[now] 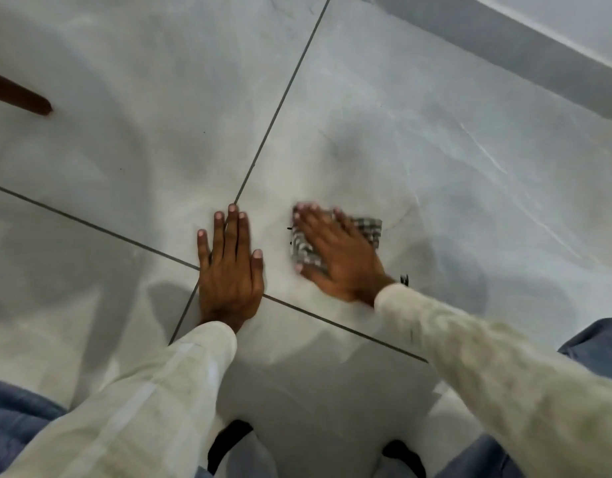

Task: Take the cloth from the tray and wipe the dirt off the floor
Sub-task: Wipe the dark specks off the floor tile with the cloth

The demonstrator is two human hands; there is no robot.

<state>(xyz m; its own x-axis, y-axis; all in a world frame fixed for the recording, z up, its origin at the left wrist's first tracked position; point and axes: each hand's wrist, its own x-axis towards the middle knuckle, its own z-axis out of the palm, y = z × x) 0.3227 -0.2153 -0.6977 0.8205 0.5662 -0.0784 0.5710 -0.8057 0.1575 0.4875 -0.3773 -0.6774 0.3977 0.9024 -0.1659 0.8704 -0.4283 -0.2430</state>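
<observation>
A folded grey-and-white checked cloth lies flat on the pale grey tiled floor. My right hand presses down on it with fingers spread, covering most of it; the hand is motion-blurred. Small dark specks of dirt lie on the tile just right of my right wrist, and a tiny dark mark sits at the cloth's left edge. My left hand rests flat and open on the floor to the left, over a dark grout joint, holding nothing. No tray is in view.
A dark brown wooden furniture leg touches the floor at the far left. A grey skirting and white wall run along the upper right. My knees in blue trousers frame the bottom corners.
</observation>
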